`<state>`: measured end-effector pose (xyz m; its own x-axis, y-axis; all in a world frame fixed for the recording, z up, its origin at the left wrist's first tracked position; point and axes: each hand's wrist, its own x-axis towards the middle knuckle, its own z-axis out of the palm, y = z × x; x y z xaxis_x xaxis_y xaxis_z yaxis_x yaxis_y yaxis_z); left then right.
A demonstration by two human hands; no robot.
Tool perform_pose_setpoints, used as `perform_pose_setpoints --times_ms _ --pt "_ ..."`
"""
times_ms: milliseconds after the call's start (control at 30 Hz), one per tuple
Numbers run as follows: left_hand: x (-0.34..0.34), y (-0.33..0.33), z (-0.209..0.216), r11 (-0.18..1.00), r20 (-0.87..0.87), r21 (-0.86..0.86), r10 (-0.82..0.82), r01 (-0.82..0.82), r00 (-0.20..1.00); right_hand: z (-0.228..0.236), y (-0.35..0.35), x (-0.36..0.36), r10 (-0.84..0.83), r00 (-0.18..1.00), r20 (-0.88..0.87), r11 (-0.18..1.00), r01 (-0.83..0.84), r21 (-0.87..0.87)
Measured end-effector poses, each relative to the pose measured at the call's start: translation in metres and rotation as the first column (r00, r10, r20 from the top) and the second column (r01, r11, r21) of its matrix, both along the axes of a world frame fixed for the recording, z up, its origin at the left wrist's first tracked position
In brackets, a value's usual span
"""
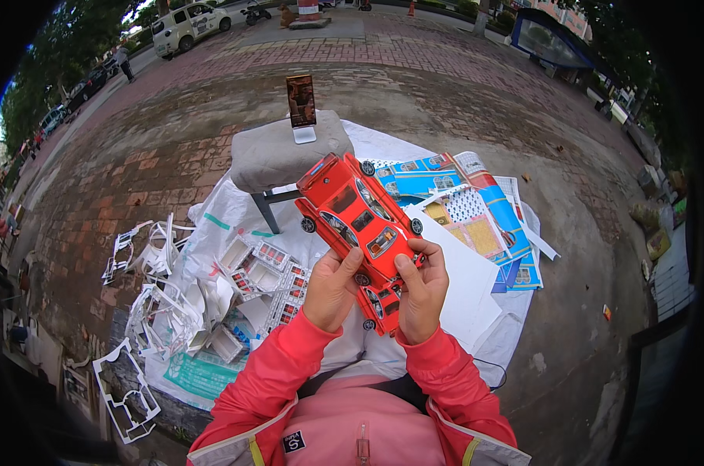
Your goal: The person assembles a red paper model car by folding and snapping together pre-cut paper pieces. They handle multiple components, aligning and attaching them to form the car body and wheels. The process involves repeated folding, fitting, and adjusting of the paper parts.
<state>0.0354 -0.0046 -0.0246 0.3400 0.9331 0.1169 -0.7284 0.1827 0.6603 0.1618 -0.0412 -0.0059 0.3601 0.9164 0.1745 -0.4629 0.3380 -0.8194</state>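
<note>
red toy car [348, 203] gripped two-handed in front of the torso
left hand [330, 289] and right hand [422, 291] clamp its near end, thumbs on top, probably for steadiness. smaller red car [381, 309] just below; can't tell if joined. white sheet [235, 206] likely keeps white parts [162, 317] clean; upright dark panel [301, 101] on stool [259, 155].

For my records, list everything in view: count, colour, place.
Large car model: one, red, in both hands
Smaller car model: one, red, below it
Phone: one, dark, on stool
Stool: one, grey, ahead
Ground sheet: one, white, underneath
Printed sheets: several, mostly blue, right
Cut pieces: many, mostly white, left
Vehicles: several, mixed, upper left
Booth: one, blue, upper right
Jacket: one, red, lower centre
Left hand: one, bare, on car
Right hand: one, bare, on car
</note>
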Motion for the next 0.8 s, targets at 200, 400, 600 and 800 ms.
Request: perform_pose_setpoints --times_ms 200,400,600,800 --pt "-0.015 0.009 0.001 0.998 0.072 -0.032 -0.057 0.059 0.996 0.003 -0.005 0.006 0.134 0.991 -0.020 0.990 -0.134 -0.030" --pt "-0.026 0.013 0.009 0.996 -0.039 -0.032 -0.080 0.079 0.996 0.014 -0.003 0.024 0.362 0.929 0.084 0.932 -0.362 -0.017" --pt "-0.030 0.012 0.017 0.993 -0.068 -0.029 -0.117 0.116 0.991 0.018 0.003 0.051 0.539 0.800 0.265 0.839 -0.537 -0.086" --pt "-0.030 0.000 0.030 0.988 -0.174 0.150 0.007 0.020 0.985 0.014 -0.001 0.048 0.406 0.847 0.343 0.905 -0.425 -0.019"
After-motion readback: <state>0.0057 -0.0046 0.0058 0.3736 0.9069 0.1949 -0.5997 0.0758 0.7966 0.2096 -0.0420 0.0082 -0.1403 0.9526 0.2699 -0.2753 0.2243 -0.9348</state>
